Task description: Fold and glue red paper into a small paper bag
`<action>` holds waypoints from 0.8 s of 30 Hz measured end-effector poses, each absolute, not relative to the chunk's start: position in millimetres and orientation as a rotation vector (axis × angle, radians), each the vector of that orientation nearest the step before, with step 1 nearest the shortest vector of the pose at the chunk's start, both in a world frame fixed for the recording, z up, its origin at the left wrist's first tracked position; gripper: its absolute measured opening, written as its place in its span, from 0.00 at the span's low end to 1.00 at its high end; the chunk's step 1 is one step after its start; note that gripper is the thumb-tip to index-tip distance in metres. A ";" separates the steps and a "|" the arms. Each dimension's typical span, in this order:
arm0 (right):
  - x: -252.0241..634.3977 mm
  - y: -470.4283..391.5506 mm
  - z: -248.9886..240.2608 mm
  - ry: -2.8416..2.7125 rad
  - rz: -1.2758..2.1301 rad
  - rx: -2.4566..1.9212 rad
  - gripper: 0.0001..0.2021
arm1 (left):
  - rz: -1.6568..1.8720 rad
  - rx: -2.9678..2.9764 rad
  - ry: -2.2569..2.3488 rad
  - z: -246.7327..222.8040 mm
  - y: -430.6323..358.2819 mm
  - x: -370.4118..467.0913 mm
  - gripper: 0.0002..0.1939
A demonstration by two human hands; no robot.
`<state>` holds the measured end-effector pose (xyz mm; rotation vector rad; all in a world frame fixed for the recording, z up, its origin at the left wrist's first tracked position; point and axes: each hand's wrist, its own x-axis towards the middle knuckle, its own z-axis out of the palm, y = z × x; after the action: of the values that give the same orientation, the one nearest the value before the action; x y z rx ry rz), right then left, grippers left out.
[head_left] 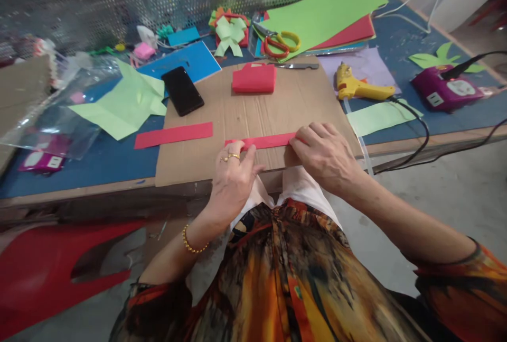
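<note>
A narrow red paper strip [273, 141] lies across the front part of the cardboard sheet [293, 104]. My left hand [234, 175], with rings on a finger, has its fingertips on the strip's left end. At the right end, my right hand [327, 156] closes its fingers on the strip. A second red strip [174, 135] lies to the left, partly off the cardboard. Behind my hands sits a folded red paper piece [254, 79], with a grey cutter blade [297, 66] beside it.
A black phone [182, 91] lies at the cardboard's left edge. On the right are a yellow glue gun [360, 85] and a purple power box [447, 87] with cables. Scissors [283, 43] rest by green sheets [328, 11] at the back. Cut green paper [124, 100] lies left.
</note>
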<state>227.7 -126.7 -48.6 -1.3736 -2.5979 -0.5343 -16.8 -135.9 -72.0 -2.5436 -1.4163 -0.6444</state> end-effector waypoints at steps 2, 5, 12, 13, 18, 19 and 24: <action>229.2 -126.0 -47.3 -2.589 -0.530 -1.355 0.16 | -0.657 -2.504 -1.411 -63.3 -130.4 -20.2 0.15; 231.7 -121.4 -45.3 -2.611 -0.404 -1.340 0.14 | -0.528 -2.519 -1.373 -50.9 -119.8 -23.4 0.13; 236.6 -110.1 -40.9 -2.617 -0.273 -1.306 0.14 | -0.254 -2.621 -1.239 -38.6 -101.3 -22.5 0.20; 236.8 -110.0 -40.1 -2.637 -0.291 -1.293 0.13 | -0.234 -2.613 -1.213 -38.1 -100.6 -21.8 0.20; 235.9 -107.6 -39.8 -2.697 -0.347 -1.263 0.14 | -0.196 -2.633 -1.175 -39.8 -97.5 -20.9 0.20; 235.8 -105.7 -40.5 -2.704 -0.353 -1.265 0.15 | -0.205 -2.639 -1.202 -40.7 -96.0 -21.5 0.19; 238.8 -91.1 -43.8 -2.676 -0.186 -1.295 0.19 | -0.316 -2.727 -1.424 -43.1 -85.1 -25.7 0.16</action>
<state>238.8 -91.1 -43.8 -1.2954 -2.6763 -0.1859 -25.7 -85.1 -43.1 -2.7268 -1.4239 -0.3162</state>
